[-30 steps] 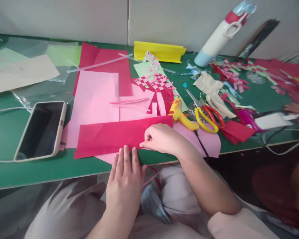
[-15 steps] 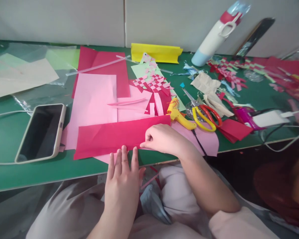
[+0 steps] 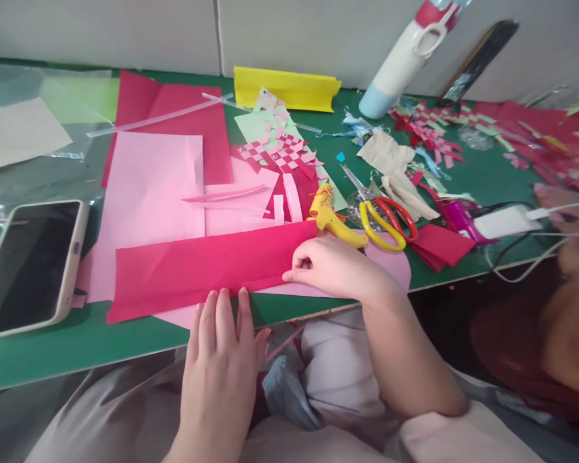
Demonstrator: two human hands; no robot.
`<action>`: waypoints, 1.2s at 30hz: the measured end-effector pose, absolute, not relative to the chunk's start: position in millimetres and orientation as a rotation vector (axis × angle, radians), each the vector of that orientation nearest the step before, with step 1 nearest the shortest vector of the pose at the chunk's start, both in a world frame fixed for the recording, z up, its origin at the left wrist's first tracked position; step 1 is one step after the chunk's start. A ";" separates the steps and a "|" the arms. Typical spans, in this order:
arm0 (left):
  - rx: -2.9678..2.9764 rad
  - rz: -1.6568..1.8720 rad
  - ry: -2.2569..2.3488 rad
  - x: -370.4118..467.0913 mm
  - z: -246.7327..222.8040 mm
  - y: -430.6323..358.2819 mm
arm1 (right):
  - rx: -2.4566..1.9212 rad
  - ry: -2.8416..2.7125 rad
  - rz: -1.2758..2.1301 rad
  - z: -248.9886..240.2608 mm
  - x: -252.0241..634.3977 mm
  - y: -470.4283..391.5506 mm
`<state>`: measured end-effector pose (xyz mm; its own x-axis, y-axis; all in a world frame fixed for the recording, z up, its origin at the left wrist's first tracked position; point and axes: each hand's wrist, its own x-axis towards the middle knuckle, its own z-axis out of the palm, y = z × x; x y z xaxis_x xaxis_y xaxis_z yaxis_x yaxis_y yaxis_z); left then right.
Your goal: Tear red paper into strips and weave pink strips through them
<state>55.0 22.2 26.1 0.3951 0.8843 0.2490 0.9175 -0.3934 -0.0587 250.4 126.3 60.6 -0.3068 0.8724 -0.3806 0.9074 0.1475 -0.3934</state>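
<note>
A long sheet of red paper (image 3: 207, 267) lies near the table's front edge, with a narrow fold along its near side. My left hand (image 3: 222, 347) rests its outstretched fingertips on that near edge; the fingers are straight and hold nothing. At the right part of the same fold, my right hand (image 3: 325, 267) is closed, thumb and finger pinched at the paper's edge. Pink paper (image 3: 149, 193) lies beneath and behind the red sheet. Just beyond my right hand are a yellow glue gun (image 3: 335, 222) and scissors (image 3: 386, 222) with yellow and red handles.
A phone (image 3: 33, 263) lies at the left. Woven paper fish (image 3: 289, 154), a folded yellow paper (image 3: 287, 90) and a bottle (image 3: 405, 58) are farther back. At the right are a white plug (image 3: 504, 224) with cables and another person's blurred arm (image 3: 576, 276).
My right hand has slid slightly right along the red paper's near edge. My left hand's fingertips remain on that edge. The whole view has shifted a little.
</note>
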 end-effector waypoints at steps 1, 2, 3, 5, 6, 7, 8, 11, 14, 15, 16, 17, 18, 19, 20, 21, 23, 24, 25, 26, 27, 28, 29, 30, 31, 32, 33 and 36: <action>-2.466 -0.286 -1.589 57.2 25.6 23.1 | 1.816 2.335 -0.874 60.6 250.5 126.4; -2.471 -0.298 -1.566 59.1 25.0 23.9 | 1.819 2.336 -0.870 60.7 250.2 126.5; -2.482 -0.296 -1.541 60.5 24.4 24.6 | 1.821 2.337 -0.865 60.9 249.6 126.6; -2.491 -0.285 -1.507 61.6 23.1 25.5 | 1.827 2.328 -0.856 61.2 248.2 126.7; -2.492 -0.286 -1.496 61.3 22.6 25.7 | 1.829 2.323 -0.852 61.2 247.6 126.6; -2.492 -0.291 -1.488 60.8 22.2 25.7 | 1.829 2.320 -0.848 61.1 247.0 126.6; -2.493 -0.297 -1.480 60.2 22.1 25.6 | 1.831 2.318 -0.841 60.9 246.7 126.6; -2.505 -0.288 -1.475 59.2 22.5 25.0 | 1.830 2.318 -0.827 59.9 246.3 126.9; -2.515 -0.278 -1.496 59.8 23.5 24.5 | 1.837 2.311 -0.834 59.3 246.4 127.5; -2.517 -0.277 -1.502 60.0 23.8 24.3 | 1.839 2.311 -0.837 59.3 246.3 127.7; -2.518 -0.278 -1.505 60.0 24.1 24.1 | 1.841 2.311 -0.838 59.5 246.1 127.9; -2.519 -0.277 -1.506 59.9 24.3 23.8 | 1.841 2.309 -0.839 59.8 245.9 128.1; -2.518 -0.274 -1.509 59.7 24.4 23.5 | 1.838 2.306 -0.843 60.3 245.5 128.3; -2.516 -0.268 -1.514 59.5 24.6 23.2 | 1.835 2.302 -0.846 60.8 245.2 128.5; -2.516 -0.261 -1.518 59.3 24.7 22.9 | 1.832 2.297 -0.848 61.2 244.9 128.6; -2.517 -0.251 -1.521 59.3 24.9 22.6 | 1.829 2.293 -0.849 61.6 244.7 128.8; -2.523 -0.232 -1.525 59.8 25.3 22.2 | 1.828 2.290 -0.847 61.9 244.6 129.2; -2.525 -0.220 -1.529 60.2 25.5 22.0 | 1.828 2.292 -0.846 61.9 244.6 129.5; -2.525 -0.206 -1.536 60.8 25.8 21.7 | 1.827 2.293 -0.845 61.9 244.7 129.7; -2.526 -0.193 -1.541 61.4 26.0 21.4 | 1.824 2.295 -0.847 61.9 244.8 130.0; -2.526 -0.178 -1.545 62.0 26.1 21.1 | 1.820 2.294 -0.849 62.0 244.9 130.3; -2.526 -0.165 -1.546 62.7 26.2 20.8 | 1.815 2.291 -0.852 62.2 244.9 130.6; -2.522 -0.155 -1.547 63.5 26.1 20.5 | 1.813 2.287 -0.853 62.4 244.9 130.8; -2.518 -0.146 -1.548 64.6 25.9 20.3 | 1.810 2.285 -0.856 62.6 245.0 131.0; -2.511 -0.139 -1.552 65.9 25.5 20.1 | 1.808 2.285 -0.858 62.7 245.2 131.2; -2.500 -0.134 -1.564 67.4 24.9 20.0 | 1.804 2.285 -0.862 62.7 245.4 131.4; -2.491 -0.131 -1.577 69.3 24.1 19.9 | 1.800 2.287 -0.866 62.6 245.7 131.5; -2.463 -0.167 -1.613 75.3 21.0 20.0 | 1.801 2.309 -0.867 61.6 246.8 131.6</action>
